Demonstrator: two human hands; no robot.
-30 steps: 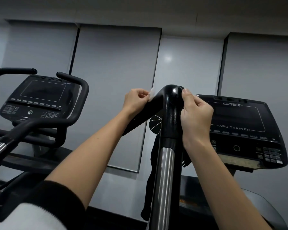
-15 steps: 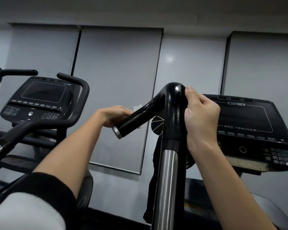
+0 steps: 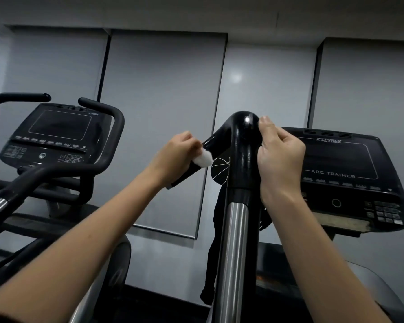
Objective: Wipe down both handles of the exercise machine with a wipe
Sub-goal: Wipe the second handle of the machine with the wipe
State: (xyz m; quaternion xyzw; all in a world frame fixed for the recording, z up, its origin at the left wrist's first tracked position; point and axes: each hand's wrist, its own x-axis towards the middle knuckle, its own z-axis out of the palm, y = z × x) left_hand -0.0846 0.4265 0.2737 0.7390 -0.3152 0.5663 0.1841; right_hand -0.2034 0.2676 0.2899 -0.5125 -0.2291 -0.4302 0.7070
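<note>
A glossy black handle (image 3: pixel 243 145) rises on a steel tube (image 3: pixel 233 241) in the middle of the view and bends down to the left into a short grip. My left hand (image 3: pixel 175 157) is wrapped around that short grip with a white wipe (image 3: pixel 204 158) pressed against it. My right hand (image 3: pixel 280 159) grips the right side of the handle's upright bend, fingertips near the top. The machine's other handle is not identifiable in view.
The machine's black console (image 3: pixel 345 173), marked Cybex Arc Trainer, sits right of the handle. A second machine with its console (image 3: pixel 54 134) and curved black bars (image 3: pixel 107 145) stands at the left. Grey wall panels (image 3: pixel 163 113) lie behind.
My left hand with the wipe slid down the short grip to its end, then came back up toward the bend. My right hand stayed on the handle's bend.
</note>
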